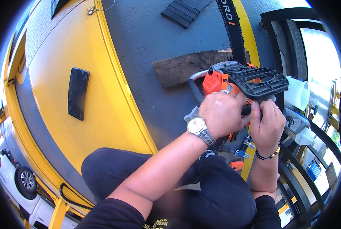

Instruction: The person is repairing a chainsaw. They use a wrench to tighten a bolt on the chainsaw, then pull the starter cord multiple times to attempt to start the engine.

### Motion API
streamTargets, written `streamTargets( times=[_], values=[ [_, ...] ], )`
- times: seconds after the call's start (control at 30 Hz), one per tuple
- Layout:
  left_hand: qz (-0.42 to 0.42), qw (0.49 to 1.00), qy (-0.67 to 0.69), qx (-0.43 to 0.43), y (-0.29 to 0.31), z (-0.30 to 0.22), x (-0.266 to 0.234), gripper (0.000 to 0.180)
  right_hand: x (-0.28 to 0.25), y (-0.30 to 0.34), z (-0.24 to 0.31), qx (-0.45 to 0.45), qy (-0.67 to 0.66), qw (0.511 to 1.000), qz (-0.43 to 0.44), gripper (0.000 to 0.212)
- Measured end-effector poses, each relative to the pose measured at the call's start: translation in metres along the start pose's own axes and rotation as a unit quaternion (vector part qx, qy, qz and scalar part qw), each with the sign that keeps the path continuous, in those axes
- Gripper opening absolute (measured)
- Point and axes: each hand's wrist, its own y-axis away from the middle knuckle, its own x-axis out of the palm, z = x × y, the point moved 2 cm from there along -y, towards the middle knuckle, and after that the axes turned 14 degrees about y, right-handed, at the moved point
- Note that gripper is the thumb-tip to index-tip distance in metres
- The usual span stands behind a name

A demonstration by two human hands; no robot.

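An orange chainsaw (213, 82) is in front of me, its guide bar (236, 40) pointing away past a worn wooden block (185, 68). Its black slotted hand guard (259, 81) faces me, just above both hands. My left hand (222, 114), with a metal watch at the wrist, is closed against the orange body; a dark part shows by its thumb. Beside it, my right hand (268, 121), wearing a beaded bracelet, has its fingers curled in a pinch under the guard. What each hand holds is hidden by the fingers.
A dark flat slab (78, 94) lies on the yellow platform (109, 103) at left. Black ribbed plastic (185, 11) rests on the grey floor. At right stand a white jug (297, 92) and a black metal frame (304, 168). Blue tools (243, 149) and an orange piece (236, 165) lie below.
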Motion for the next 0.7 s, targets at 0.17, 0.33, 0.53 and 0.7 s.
streamTargets(
  times=[0.17, 0.33, 0.53, 0.7],
  values=[
    [-0.008, 1.000, 0.002, 0.028, 0.002, 0.000, -0.001, 0.034, 0.005, -0.001, -0.013, 0.261, -0.234, 0.934, 0.073, 0.024],
    [-0.034, 0.999, 0.016, 0.038, 0.002, 0.000, 0.001, 0.035, -0.004, 0.004, -0.016, 0.018, -0.082, 0.996, -0.016, 0.017],
    [-0.050, 0.998, 0.021, 0.031, 0.002, -0.001, 0.003, 0.033, 0.000, 0.012, -0.005, -0.035, 0.003, 0.999, 0.013, 0.018],
    [-0.028, 0.999, 0.016, 0.024, 0.004, 0.001, -0.001, 0.041, -0.009, 0.004, 0.010, -0.033, -0.058, 0.997, 0.042, 0.015]
  ],
)
